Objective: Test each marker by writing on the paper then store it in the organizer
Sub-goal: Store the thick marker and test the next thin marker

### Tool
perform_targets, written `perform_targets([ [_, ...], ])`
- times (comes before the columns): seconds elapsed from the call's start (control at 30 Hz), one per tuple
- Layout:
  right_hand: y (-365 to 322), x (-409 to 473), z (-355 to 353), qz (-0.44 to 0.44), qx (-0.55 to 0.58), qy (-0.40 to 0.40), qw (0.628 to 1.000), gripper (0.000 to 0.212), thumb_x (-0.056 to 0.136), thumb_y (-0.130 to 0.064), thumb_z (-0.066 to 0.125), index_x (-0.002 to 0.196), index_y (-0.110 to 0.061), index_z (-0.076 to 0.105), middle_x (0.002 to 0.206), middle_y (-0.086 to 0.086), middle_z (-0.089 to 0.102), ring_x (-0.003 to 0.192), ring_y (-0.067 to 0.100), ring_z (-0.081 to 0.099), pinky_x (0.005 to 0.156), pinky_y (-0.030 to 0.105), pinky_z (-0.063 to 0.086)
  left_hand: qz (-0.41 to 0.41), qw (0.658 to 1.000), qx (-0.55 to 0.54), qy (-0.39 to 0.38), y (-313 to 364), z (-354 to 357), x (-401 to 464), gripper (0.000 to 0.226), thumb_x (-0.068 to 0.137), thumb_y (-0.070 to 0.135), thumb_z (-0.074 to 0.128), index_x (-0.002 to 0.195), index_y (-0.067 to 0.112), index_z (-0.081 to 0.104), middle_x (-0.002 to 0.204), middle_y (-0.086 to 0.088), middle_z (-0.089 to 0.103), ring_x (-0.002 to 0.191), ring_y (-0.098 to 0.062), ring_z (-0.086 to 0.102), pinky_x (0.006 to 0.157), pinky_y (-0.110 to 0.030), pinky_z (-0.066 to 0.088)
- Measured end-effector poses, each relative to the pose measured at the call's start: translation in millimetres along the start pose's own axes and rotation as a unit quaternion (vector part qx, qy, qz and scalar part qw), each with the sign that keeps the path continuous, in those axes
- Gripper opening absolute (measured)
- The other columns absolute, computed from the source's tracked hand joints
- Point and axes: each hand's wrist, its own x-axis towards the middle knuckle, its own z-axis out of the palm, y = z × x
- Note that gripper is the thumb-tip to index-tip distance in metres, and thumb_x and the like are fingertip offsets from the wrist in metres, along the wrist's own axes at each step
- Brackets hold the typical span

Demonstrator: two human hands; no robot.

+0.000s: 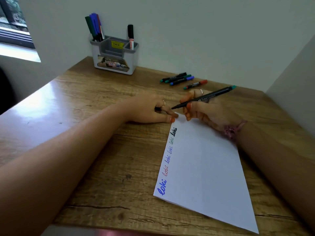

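Marker in use [202, 98]: black barrel, teal end cap. Long axis runs diagonal, tip low-left, cap end high-right. Tip points at far corner of paper, close to left-hand fingers; whether tip touches sheet cannot be told.
Right hand [202, 111]: fingers curled round marker barrel, thumb and forefinger pinching near tip end. Ring on one finger, pink band at wrist. Heel of hand rests on paper's far right edge.
Left hand [151, 109]: lies flat-ish on desk, fingers [170, 114] loosely extended, close together; tips press far corner of paper. Ring visible. Holds nothing.
Paper [208, 167]: white sheet, lies skewed on desk, right of centre. Long axis runs near-right to far-left. Word "loki" written five times along left edge: blue, red, blue, green, black.
Organizer [115, 55]: grey, at desk's far edge by wall. Left compartment holds several markers upright (green, blue, red caps). Right compartment holds one black-capped marker [130, 37].
Loose markers [184, 80]: four, on desk beyond right hand, lying approx. parallel, axes diagonal.
Desk [102, 116]: wood grain.
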Motion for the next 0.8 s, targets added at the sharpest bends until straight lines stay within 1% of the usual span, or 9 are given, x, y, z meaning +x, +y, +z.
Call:
perform_targets([
  [0.07,4,0,3,-0.018,-0.026,0.024,0.999,0.013,0.076,-0.004,0.054,0.080,-0.010,0.065,0.062,0.003,0.063,0.054,0.011,0.058,0.053,0.020,0.050,0.002,1.000,-0.002,0.004,-2,2,1,0.038,0.086,0.052,0.051,0.121,0.039,0.058,0.074,0.009,0.051,0.067,-0.006,0.044,0.058,-0.023,0.029],
  [0.17,9,2,5,-0.021,-0.086,0.049,0.995,0.022,0.073,-0.006,0.054,0.065,-0.022,0.066,0.058,0.005,0.055,0.046,0.009,0.049,0.045,0.019,0.042,0.011,1.000,-0.003,0.007,-3,2,0,0.039,0.084,0.054,0.051,0.120,0.040,0.059,0.076,0.008,0.053,0.070,-0.006,0.045,0.060,-0.024,0.032],
  [0.23,10,1,7,-0.016,-0.112,0.047,0.992,0.015,0.072,-0.007,0.052,0.067,-0.018,0.061,0.054,0.002,0.050,0.044,0.009,0.042,0.042,0.021,0.034,0.012,1.000,-0.001,0.004,-2,2,0,0.038,0.084,0.054,0.050,0.120,0.042,0.058,0.074,0.013,0.050,0.069,-0.005,0.044,0.060,-0.023,0.031],
  [0.3,8,-1,8,-0.016,-0.135,0.037,0.990,0.005,0.072,-0.008,0.051,0.071,-0.012,0.055,0.047,-0.008,0.049,0.041,0.005,0.039,0.040,0.017,0.031,0.012,1.000,-0.003,0.003,-2,2,1,0.038,0.084,0.054,0.050,0.120,0.043,0.057,0.074,0.015,0.048,0.069,-0.004,0.043,0.060,-0.023,0.030],
  [0.4,7,-3,10,-0.027,-0.152,0.035,0.987,0.006,0.076,-0.005,0.052,0.072,-0.011,0.052,0.045,-0.011,0.052,0.040,0.000,0.042,0.041,0.012,0.033,0.010,1.000,-0.003,0.007,-2,2,1,0.039,0.083,0.055,0.049,0.120,0.042,0.058,0.074,0.015,0.050,0.069,-0.004,0.044,0.059,-0.024,0.031],
  [0.53,9,-3,10,-0.036,-0.164,0.034,0.985,0.012,0.077,-0.003,0.053,0.071,-0.013,0.054,0.051,-0.011,0.057,0.043,-0.001,0.048,0.044,0.010,0.037,0.013,1.000,-0.011,0.010,-3,2,1,0.041,0.083,0.055,0.049,0.119,0.039,0.060,0.083,0.009,0.063,0.073,-0.006,0.049,0.065,-0.027,0.037],
  [0.63,8,-3,10,-0.036,-0.187,0.025,0.981,0.023,0.081,0.006,0.054,0.070,-0.015,0.056,0.053,-0.013,0.058,0.047,-0.001,0.049,0.047,0.010,0.038,0.011,1.000,-0.003,0.008,-2,2,2,0.040,0.085,0.053,0.048,0.119,0.037,0.060,0.073,0.013,0.056,0.068,-0.006,0.045,0.060,-0.025,0.033],
  [0.7,8,-3,11,-0.041,-0.192,0.021,0.980,0.016,0.076,-0.001,0.053,0.070,-0.015,0.056,0.055,-0.014,0.058,0.048,-0.002,0.049,0.048,0.010,0.038,0.009,1.000,0.000,0.010,-2,2,2,0.041,0.085,0.054,0.048,0.120,0.036,0.061,0.074,0.005,0.059,0.068,-0.008,0.046,0.059,-0.025,0.031],
  [0.8,7,-3,12,-0.040,-0.191,0.021,0.981,0.013,0.078,-0.002,0.053,0.072,-0.013,0.055,0.051,-0.015,0.057,0.045,-0.002,0.048,0.046,0.009,0.036,0.010,1.000,0.000,0.008,-4,2,2,0.041,0.085,0.054,0.048,0.119,0.035,0.062,0.086,-0.006,0.066,0.076,-0.017,0.053,0.064,-0.030,0.037],
])
